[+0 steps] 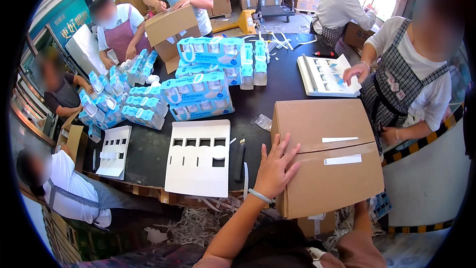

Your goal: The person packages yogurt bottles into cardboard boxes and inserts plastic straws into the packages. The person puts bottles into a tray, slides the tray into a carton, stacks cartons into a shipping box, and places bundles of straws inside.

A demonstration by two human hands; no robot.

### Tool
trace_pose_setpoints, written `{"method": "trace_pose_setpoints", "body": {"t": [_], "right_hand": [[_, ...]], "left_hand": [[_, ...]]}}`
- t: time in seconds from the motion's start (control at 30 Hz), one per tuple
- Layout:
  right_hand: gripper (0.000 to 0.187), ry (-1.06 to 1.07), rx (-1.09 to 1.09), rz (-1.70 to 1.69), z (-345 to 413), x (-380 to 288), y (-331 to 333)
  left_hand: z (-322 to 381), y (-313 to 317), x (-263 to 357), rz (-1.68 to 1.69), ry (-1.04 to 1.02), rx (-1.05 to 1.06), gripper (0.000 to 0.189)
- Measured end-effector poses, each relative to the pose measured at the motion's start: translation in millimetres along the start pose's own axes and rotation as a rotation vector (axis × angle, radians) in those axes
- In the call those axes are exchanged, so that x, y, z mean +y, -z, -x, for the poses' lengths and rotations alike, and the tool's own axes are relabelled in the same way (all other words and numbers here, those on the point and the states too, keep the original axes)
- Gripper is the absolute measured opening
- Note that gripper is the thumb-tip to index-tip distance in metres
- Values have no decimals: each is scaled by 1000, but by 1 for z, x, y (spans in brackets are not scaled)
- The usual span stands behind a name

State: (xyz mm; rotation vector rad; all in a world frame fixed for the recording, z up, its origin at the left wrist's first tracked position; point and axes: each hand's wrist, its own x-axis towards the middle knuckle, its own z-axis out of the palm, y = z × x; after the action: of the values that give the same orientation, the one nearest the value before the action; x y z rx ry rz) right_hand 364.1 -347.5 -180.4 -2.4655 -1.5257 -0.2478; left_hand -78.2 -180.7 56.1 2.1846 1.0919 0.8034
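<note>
A closed cardboard box (331,126) stands before me at the table's front edge, overhanging it. Clear tape runs along its centre seam, and two white paper strips lie on its top. My left hand (277,167), with a pale bangle at the wrist, holds the box's left side, fingers spread over its top edge. Behind the box's near lower side my right hand is hidden; only the forearm shows. Left of my left hand lie a black-handled cutter (240,160) and a white die-cut cardboard sheet (199,156) with square openings.
Blue-sleeved yoghurt cup packs (197,89) are piled on the black table (256,100). Another cut-out sheet (113,152) lies left, a stack of white sheets (327,76) right. Several people work around the table. Shredded paper (200,219) covers the floor by my feet.
</note>
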Motion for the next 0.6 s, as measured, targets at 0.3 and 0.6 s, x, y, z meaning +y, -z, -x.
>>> {"method": "trace_pose_setpoints", "body": {"t": [0.3, 0.6], "right_hand": [[27, -329, -701, 352, 333, 30, -6], [25, -268, -118, -138, 199, -17, 34]], "left_hand": [[-6, 9, 36, -255, -94, 103, 41], [-33, 13, 53, -342, -45, 113, 38]]}}
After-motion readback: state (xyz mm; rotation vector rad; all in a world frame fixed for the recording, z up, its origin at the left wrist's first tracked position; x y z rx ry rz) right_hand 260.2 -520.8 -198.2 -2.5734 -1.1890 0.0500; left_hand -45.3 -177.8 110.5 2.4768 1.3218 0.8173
